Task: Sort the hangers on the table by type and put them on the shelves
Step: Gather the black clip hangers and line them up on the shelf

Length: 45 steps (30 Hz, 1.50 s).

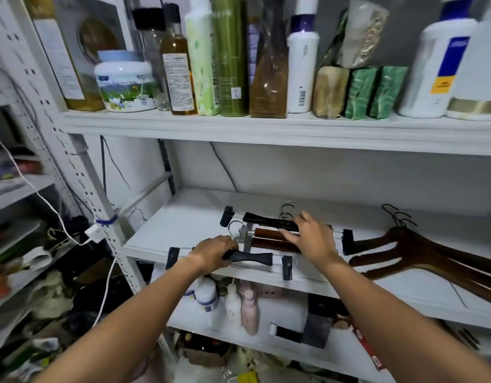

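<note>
Forearms: both come in from the bottom of the frame and reach to the middle shelf.
Left hand: fingers curled round the left part of the front clip hanger; I log a firm hold.
Front hanger position: black bar along the shelf's front edge, centre of frame, its right clip hanging over the lip.
Right hand: fingers spread and fairly straight, resting on the clip hanger stack; I see no grasp.
Stack position: black and brown bars, mid-shelf, just behind the front hanger.
Wooden hangers: dark brown, right of frame, same shelf, just beside the stack.
Upper shelf: bottles, a jar and soap blocks in a row.
Lower shelf: small bottles, blurred.
</note>
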Each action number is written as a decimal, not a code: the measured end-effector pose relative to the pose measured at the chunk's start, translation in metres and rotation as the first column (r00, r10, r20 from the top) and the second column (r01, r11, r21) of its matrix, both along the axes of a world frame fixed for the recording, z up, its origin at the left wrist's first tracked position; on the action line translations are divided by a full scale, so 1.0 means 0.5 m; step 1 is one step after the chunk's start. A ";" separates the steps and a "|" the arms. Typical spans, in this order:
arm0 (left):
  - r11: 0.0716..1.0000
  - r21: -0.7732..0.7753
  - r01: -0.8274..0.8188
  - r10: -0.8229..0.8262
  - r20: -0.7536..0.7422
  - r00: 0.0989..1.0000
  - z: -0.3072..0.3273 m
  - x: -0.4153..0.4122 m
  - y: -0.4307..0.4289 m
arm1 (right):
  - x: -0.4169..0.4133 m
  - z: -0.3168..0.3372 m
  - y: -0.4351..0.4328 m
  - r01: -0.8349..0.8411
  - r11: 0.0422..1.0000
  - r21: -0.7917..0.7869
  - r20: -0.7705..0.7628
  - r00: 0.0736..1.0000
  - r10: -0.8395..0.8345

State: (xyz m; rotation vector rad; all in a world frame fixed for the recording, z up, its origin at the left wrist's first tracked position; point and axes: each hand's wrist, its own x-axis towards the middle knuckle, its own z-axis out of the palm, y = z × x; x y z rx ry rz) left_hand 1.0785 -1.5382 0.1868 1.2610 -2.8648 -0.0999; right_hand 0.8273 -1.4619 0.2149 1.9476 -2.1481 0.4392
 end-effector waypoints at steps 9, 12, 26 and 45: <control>0.998 0.043 -0.050 0.051 -0.010 0.999 -0.027 0.049 -0.138 | 0.026 -0.035 -0.175 -0.018 0.999 0.039 0.067 0.998 0.016; 0.997 0.038 -0.073 0.074 -0.021 0.997 -0.032 0.053 -0.179 | 0.028 -0.043 -0.215 -0.039 0.999 0.010 0.064 0.997 0.038; 0.981 0.070 -0.180 0.186 -0.080 0.979 -0.063 0.112 -0.360 | 0.035 -0.073 -0.311 -0.019 1.000 -0.016 0.049 0.999 0.020; 0.992 0.111 0.057 -0.053 -0.045 0.998 -0.150 0.097 -0.582 | 0.148 -0.097 -0.350 0.209 0.975 -0.072 0.048 0.977 -0.206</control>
